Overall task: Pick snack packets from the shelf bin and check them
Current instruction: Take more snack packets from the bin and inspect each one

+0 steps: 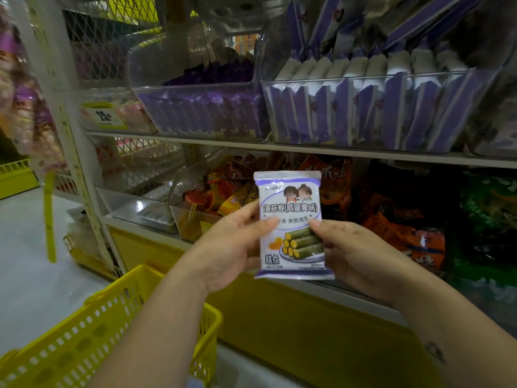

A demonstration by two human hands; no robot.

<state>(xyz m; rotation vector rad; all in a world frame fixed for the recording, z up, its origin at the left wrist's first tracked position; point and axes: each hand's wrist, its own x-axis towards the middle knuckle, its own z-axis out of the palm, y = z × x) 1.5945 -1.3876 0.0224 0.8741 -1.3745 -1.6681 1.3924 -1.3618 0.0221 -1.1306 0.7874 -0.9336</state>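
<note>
We see one purple-white snack packet [291, 225] at centre frame, upright, printed front facing us. The left hand [237, 242] pinches its left edge with the thumb on the front, and the right hand [355, 253] pinches the right edge the same way. A clear shelf bin [335, 80] of similar packets is at upper right. Yellow basket [112, 317] at lower left. Orange packets [405, 233] behind the hands.

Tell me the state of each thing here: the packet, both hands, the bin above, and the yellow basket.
snack packet: unopened, upright, front toward the camera, held by both side edges.
left hand: pinches the packet's left edge.
right hand: pinches the packet's right edge.
clear bin: nearly full, purple packets standing in a row.
yellow basket: low at the left, contents not visible.
</note>
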